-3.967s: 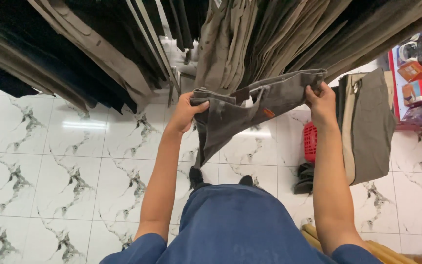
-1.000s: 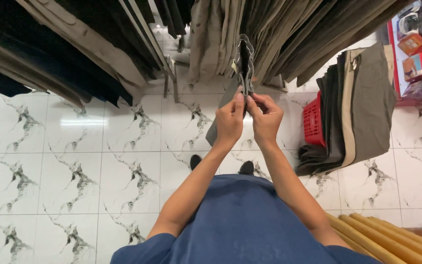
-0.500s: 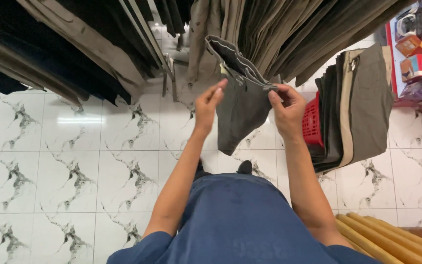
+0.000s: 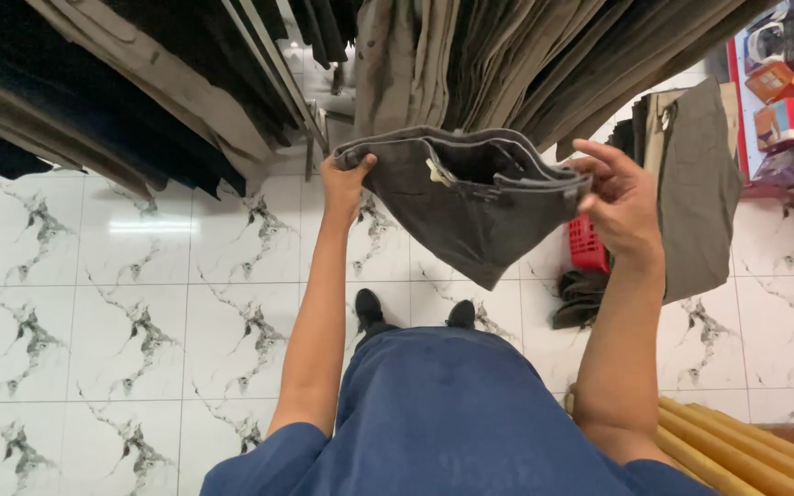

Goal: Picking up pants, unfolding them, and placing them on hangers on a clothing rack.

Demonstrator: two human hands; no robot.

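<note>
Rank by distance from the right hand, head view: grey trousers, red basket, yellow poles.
From the right hand:
1. Grey trousers: held at the waistband, touching the fingers.
2. Red basket: on the floor, just below and left of the hand in the picture.
3. Yellow poles: bottom right corner, farthest.

The hanging trousers [image 4: 470, 55] run out past the top edge, so their rail and hangers cannot be seen. The dark garments [image 4: 66, 101] at upper left are cut by the top and left edges. The grey trousers [image 4: 470, 202] held up hide most of their own legs in folds, and the small tag inside the waistband is too small to make out. The left hand [image 4: 346, 179] shows only its back — the fingertips are tucked behind the cloth. The red basket [image 4: 585, 246] is mostly hidden by the right hand [image 4: 622, 207] and forearm. The boxes [image 4: 783, 92] at upper right are blurred and cropped, and the yellow poles [image 4: 746, 450] leave the frame at bottom right
</note>
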